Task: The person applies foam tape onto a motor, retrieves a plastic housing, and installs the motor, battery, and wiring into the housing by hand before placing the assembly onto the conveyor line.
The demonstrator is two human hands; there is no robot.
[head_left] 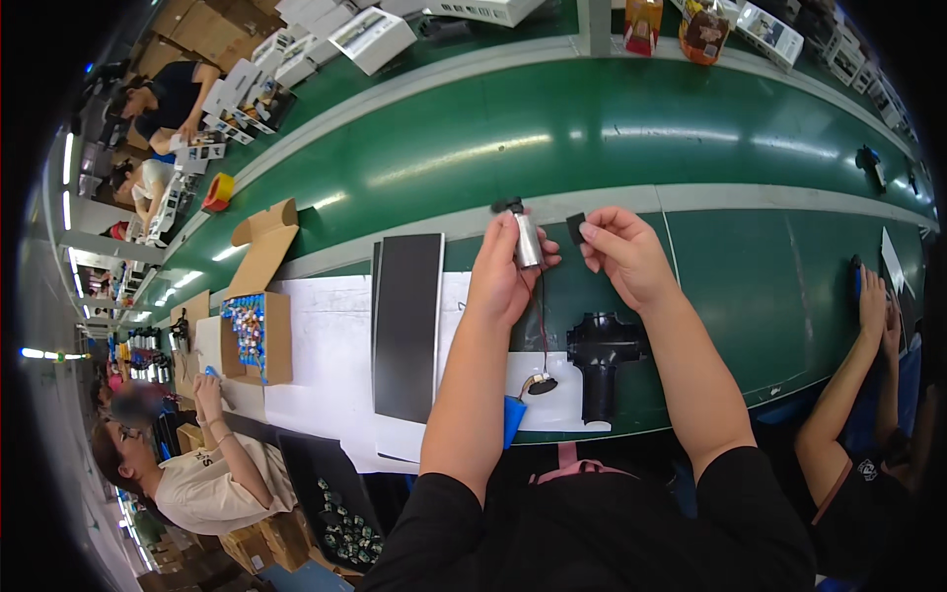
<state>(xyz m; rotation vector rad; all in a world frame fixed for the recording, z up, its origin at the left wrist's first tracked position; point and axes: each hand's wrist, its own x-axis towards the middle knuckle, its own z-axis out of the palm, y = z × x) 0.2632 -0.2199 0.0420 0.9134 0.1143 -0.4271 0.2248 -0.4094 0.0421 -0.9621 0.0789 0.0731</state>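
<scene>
My left hand (496, 268) is closed around a silver cylindrical motor (528, 247) with a black part at its top end. Thin red and dark wires (544, 326) run down from it to a small dark round part (542, 386) on a white sheet. Just to the right, my right hand (628, 255) pinches a small black square pad (575, 228) between thumb and fingers, apart from the motor. Below the hands lies a glossy black T-shaped housing (598, 357). A blue wrapped piece (513, 420) shows partly beside my left forearm.
Black foam sheets (406, 326) lie on white paper left of my arms. Beyond stands an open cardboard box (266, 340) of small blue parts. A black tray (326, 464) holds several small parts. Co-workers sit on both sides; a green conveyor (444, 158) runs ahead.
</scene>
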